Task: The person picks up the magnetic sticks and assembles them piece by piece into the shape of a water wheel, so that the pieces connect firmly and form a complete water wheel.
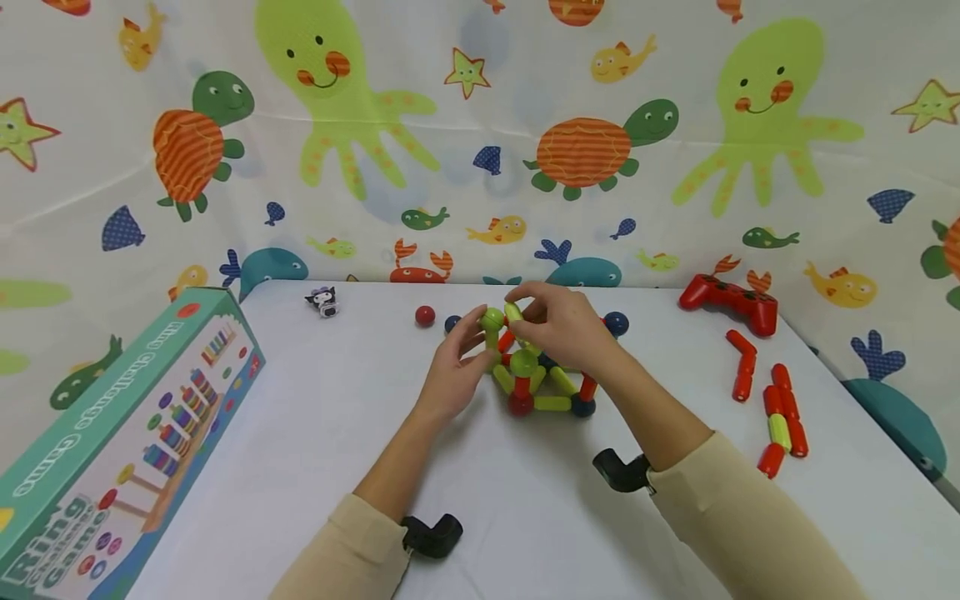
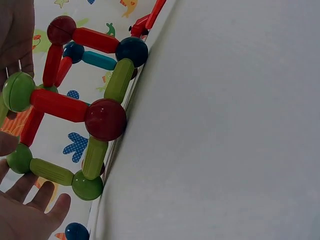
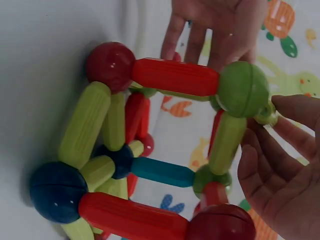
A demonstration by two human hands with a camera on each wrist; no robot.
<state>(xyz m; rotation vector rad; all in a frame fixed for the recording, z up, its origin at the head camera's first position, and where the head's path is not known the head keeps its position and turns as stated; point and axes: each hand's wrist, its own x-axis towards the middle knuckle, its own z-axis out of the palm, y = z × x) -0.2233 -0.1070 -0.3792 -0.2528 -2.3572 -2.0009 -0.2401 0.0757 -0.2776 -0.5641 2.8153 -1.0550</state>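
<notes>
a frame of red, green and blue balls and sticks stands on the table, toward the back. the right hand pinches a green stick at the top of the frame. the left hand is at the frame's left side, by a green ball that tops an upright stick; several of its fingers are spread in the left wrist view, and i cannot tell whether it grips the ball. the two hands are near each other but apart.

behind the left hand lie a red ball and a blue ball, with a figurine farther left. a box lies along the left side. on the right are a red controller, a bent pair of red sticks and, nearer, more red sticks with a yellow-green piece among them. a cloth printed with sea animals hangs behind the table.
</notes>
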